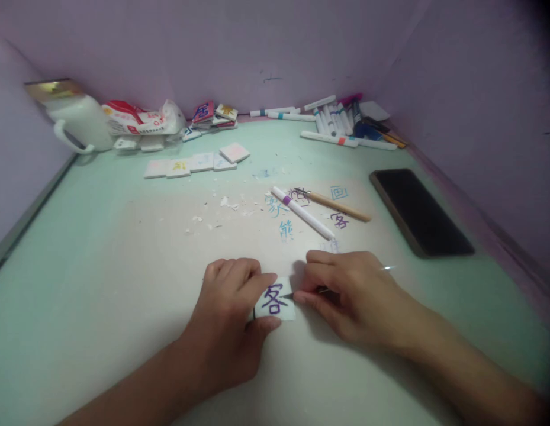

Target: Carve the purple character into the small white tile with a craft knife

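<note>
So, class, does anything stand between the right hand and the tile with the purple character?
Nothing visible blocks the way: the slim tool in the right hand reaches the tile from the right; the left hand grips its near and far edges.

Both forearms angle inward; the left hand (232, 310) curls thumb-up-close to its fingers, the right hand (346, 290) pinches.

Flat, purple-lettered white tile (275, 300) — dark blade (288, 296) over it
</note>
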`<control>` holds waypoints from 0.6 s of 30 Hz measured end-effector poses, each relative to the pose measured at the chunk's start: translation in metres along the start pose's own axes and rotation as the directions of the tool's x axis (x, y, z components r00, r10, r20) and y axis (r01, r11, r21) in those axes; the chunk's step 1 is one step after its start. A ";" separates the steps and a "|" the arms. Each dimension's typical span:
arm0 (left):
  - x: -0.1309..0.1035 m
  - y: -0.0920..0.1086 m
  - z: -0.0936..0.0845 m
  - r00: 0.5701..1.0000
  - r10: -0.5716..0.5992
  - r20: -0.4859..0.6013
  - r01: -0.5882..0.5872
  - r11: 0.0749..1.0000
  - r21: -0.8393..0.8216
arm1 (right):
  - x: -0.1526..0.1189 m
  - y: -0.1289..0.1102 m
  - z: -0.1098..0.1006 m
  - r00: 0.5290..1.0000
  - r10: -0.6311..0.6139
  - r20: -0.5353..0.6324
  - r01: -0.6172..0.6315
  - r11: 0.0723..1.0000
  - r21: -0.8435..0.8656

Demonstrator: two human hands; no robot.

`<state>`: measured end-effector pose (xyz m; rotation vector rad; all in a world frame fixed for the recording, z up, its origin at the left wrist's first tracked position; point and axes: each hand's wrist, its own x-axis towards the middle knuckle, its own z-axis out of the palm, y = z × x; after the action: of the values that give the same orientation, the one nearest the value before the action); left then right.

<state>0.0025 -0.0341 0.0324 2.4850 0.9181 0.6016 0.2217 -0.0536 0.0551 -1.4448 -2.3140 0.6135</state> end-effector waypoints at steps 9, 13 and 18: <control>0.002 -0.009 -0.009 0.989 0.106 0.100 -0.095 0.989 -0.112 | -0.010 0.009 0.002 0.990 0.018 -0.140 -0.005 0.995 0.095; 0.000 -0.008 -0.009 0.995 0.094 0.027 -0.088 0.983 -0.161 | -0.016 0.006 -0.001 0.961 0.052 -0.271 -0.012 0.989 0.147; 0.001 0.005 -0.001 0.999 0.022 -0.026 -0.021 1.000 0.010 | -0.022 -0.001 -0.002 0.930 0.179 -0.322 -0.034 0.912 0.410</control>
<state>0.0056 -0.0366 0.0360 2.5040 0.9070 0.6397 0.2310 -0.0736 0.0558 -1.3601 -1.7205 0.7366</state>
